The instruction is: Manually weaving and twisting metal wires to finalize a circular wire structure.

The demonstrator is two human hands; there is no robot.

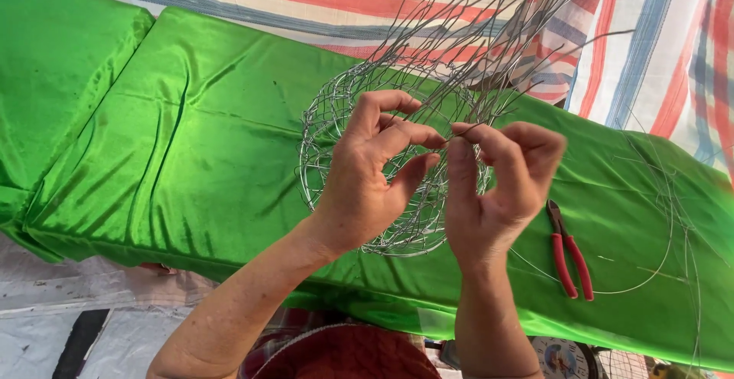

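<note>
Here I count two hands, left hand (367, 173) and right hand (493, 188), seemingly pinching wire on one wire basket (336, 119); one pair of red-handled pliers (569, 253) lies nearby.

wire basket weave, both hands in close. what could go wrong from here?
1. Loose wire ends fan up and out from the wire basket, toward the person's head; a slip could whip one back or poke the left hand or right hand.
2. Both hands pinch thin wire with bare fingers; cut ends may prick or scrape.
3. The red-handled pliers lie on slick green cloth among loose wire strands; a snagged strand might drag them.
</note>
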